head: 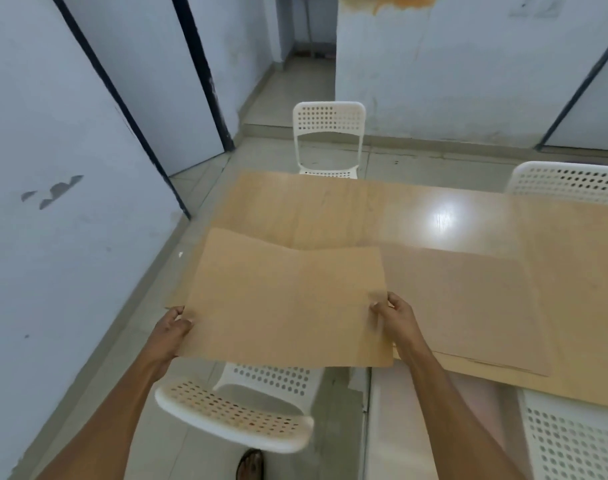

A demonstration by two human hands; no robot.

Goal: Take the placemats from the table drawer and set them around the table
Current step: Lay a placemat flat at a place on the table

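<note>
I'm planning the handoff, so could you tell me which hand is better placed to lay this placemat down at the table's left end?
Left. The left hand grips the placemat edge nearest that end; the right hand holds the opposite edge.

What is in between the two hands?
In the head view, a flat tan rectangular placemat spans the gap: the left hand grips its left edge, the right hand its right edge.

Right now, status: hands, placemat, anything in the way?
Left hand and right hand each grip an edge of the placemat, held over the table corner. More mats lie at right. White chair below.
</note>
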